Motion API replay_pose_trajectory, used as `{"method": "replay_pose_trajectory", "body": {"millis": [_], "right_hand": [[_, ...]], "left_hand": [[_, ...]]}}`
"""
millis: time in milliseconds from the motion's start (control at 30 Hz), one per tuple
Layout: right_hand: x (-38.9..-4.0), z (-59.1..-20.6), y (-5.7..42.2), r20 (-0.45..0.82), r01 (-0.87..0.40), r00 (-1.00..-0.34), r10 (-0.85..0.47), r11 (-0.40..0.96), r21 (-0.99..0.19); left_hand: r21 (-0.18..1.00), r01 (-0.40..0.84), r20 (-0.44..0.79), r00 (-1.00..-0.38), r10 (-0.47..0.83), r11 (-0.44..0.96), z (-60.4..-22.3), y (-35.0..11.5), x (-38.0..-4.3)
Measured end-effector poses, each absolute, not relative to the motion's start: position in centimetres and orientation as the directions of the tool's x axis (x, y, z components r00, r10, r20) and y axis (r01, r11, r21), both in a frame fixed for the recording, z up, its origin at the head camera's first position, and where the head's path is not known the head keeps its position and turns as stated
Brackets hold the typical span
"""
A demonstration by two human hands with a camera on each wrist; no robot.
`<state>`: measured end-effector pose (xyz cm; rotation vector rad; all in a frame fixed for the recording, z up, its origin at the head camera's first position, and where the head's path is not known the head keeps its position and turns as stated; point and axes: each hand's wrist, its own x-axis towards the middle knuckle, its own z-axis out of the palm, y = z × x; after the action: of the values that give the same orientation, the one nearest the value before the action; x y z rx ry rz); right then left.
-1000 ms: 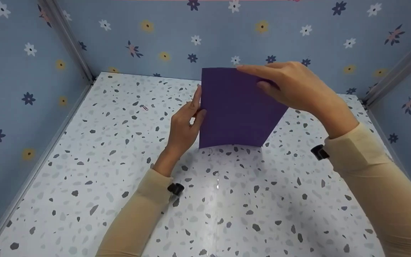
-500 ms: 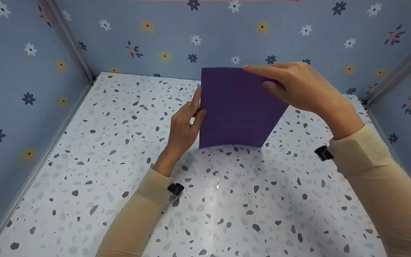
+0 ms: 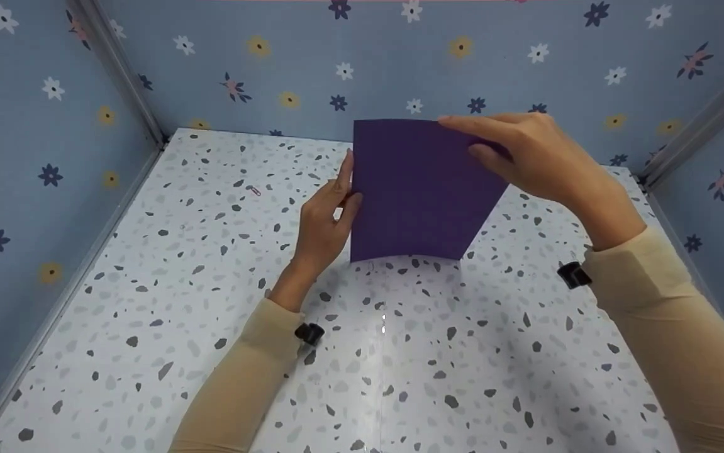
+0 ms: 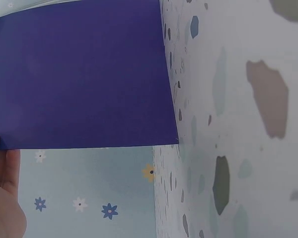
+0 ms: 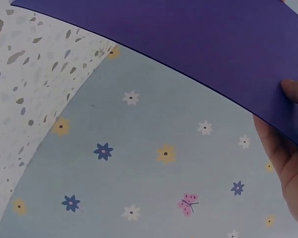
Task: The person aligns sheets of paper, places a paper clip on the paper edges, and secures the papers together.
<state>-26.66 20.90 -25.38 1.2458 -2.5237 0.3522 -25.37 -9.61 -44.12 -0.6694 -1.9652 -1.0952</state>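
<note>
A purple sheet of paper (image 3: 421,189) stands raised over the speckled table (image 3: 211,264), its lower edge near the surface. My left hand (image 3: 327,217) pinches the sheet's left edge between thumb and fingers. My right hand (image 3: 525,157) grips the top right part, index finger laid along the top edge. In the left wrist view the purple sheet (image 4: 84,74) fills the upper left, with a bit of the left hand (image 4: 5,198) below it. Across the top of the right wrist view runs the purple sheet (image 5: 188,34), with the right hand's fingers (image 5: 293,148) at its right end.
Blue walls with a flower print (image 3: 273,56) close in the table on the left, back and right. A small paper clip (image 3: 253,189) lies on the table to the left of the left hand. Small black clips (image 3: 309,333) sit at both wrists on the beige sleeves.
My right hand has slid a little to the right along the sheet's top edge. The left hand and the sheet have stayed in place.
</note>
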Motion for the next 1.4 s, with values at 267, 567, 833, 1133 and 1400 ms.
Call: {"method": "replay_pose_trajectory", "body": {"millis": [267,567,833,1133,1400], "right_hand": [[-26.9,-25.9,21.5,0.440,-0.836,-0.524,-0.729,0.540,-0.101],[-27.0,-26.6,22.2,0.451,-0.821,-0.554,-0.699,0.549,-0.157],[-27.0,-26.9,22.6,0.473,-0.822,-0.550,-0.688,0.545,-0.163],[-27.2,-27.7,22.7,0.553,-0.831,-0.524,-0.648,0.533,-0.162],[-27.2,-28.5,22.9,0.599,-0.820,-0.531,-0.599,0.542,-0.185]], "left_hand": [[0.463,0.738,0.822,-0.565,0.074,0.491,-44.0,-9.6,-25.4],[0.462,0.736,0.821,-0.566,0.075,0.495,-44.1,-9.5,-25.4],[0.455,0.735,0.825,-0.561,0.074,0.503,-44.0,-9.6,-25.4],[0.438,0.743,0.835,-0.544,0.076,0.505,-44.1,-9.6,-25.5],[0.448,0.736,0.828,-0.555,0.075,0.507,-44.2,-9.6,-25.5]]}}
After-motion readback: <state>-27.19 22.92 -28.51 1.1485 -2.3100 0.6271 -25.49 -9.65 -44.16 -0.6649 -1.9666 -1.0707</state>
